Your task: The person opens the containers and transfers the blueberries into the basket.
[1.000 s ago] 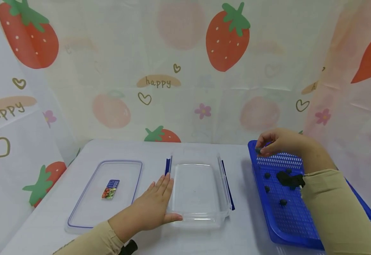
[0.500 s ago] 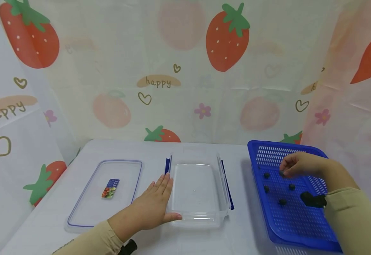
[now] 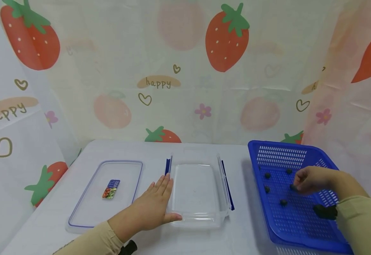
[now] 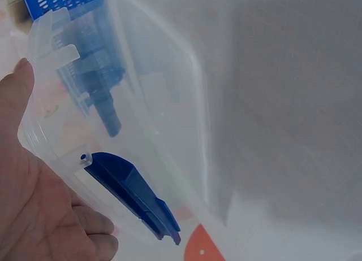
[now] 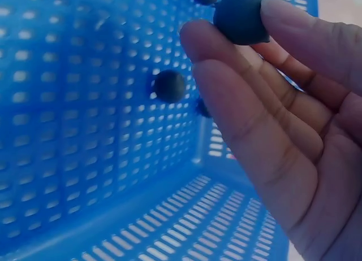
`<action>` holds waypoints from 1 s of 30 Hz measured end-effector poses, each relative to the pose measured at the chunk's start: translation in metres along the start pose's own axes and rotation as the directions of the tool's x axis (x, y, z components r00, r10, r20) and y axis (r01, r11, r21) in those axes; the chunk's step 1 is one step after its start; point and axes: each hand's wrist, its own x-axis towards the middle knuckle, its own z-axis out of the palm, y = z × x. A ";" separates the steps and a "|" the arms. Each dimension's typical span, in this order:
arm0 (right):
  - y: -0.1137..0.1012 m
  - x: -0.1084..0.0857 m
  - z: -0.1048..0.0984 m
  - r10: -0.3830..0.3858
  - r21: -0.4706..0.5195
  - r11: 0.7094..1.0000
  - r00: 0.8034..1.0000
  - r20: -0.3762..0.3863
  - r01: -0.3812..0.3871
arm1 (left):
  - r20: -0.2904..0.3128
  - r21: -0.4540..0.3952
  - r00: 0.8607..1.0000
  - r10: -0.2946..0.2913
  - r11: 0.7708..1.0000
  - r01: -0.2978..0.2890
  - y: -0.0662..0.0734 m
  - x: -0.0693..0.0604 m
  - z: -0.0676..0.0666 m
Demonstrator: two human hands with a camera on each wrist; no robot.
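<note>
In the right wrist view, my right hand [image 5: 283, 114] pinches a dark round blueberry [image 5: 240, 17] between thumb and fingers. The head view has this right hand [image 3: 316, 180] low inside a blue plastic basket [image 3: 277, 226]. Several more blueberries [image 3: 283, 202] lie scattered on the basket floor. My left hand [image 3: 150, 205], fingers straight, rests against the left side of a clear plastic container [image 3: 196, 191]. Its thumb touches the near left corner. A dark blue side clip [image 4: 133, 190] of the container hangs loose in the left wrist view.
A clear lid [image 3: 89, 212] with a blue seal lies flat at the left, bearing a colourful label [image 3: 111, 188]. White cloth [image 3: 153, 152] covers the table. A strawberry-patterned curtain [image 3: 185, 88] closes off the back and sides. The basket sits on something pale at its front.
From the basket's far left rim, my right hand has moved right, nearer and down into the basket, a blueberry at its fingertips. My left hand has stayed on the container.
</note>
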 end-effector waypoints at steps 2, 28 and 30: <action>0.004 -0.001 0.001 0.010 0.006 1.000 1.000 0.020 -0.010 | 0.002 0.001 1.000 0.000 1.000 0.000 0.000 0.000 0.000; 0.001 -0.007 -0.011 0.015 -0.065 0.998 0.990 -0.141 -0.024 | 0.074 0.005 0.997 -0.006 1.000 0.006 -0.004 0.002 -0.009; -0.009 -0.004 -0.013 -0.023 -0.157 0.988 0.982 -0.189 -0.007 | 0.083 0.018 0.996 -0.032 0.999 0.031 -0.009 0.003 -0.015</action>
